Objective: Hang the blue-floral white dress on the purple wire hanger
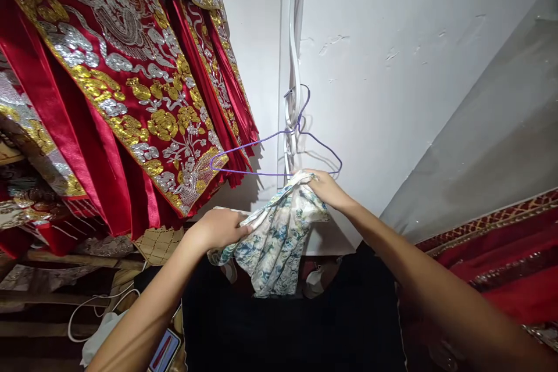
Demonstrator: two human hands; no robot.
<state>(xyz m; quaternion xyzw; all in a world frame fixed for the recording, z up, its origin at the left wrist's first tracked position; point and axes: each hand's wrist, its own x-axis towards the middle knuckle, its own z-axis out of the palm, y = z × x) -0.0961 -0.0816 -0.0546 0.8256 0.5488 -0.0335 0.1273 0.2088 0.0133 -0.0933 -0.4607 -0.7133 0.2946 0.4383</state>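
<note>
A white cloth garment with a blue and green floral print (279,250) hangs in folds between my two hands. My left hand (224,226) is closed on its left end, thumb on top of the fabric. Higher up, my right hand (325,186) grips the garment's upper edge, its fingers partly hidden behind the cloth. Just above the fabric, a purple wire hanger (265,174) hangs by its hook from a white cord (293,40) against the wall. My right hand is close to the hanger's bottom bar; whether they touch, I cannot tell.
Red costumes with gold and silver embroidery (161,99) hang at the left, overlapping the hanger's left end. Below them are wooden slats (52,296), a white cable (72,325) and a phone (165,351). Red fabric (505,250) lies at the right. A white wall (370,99) stands ahead.
</note>
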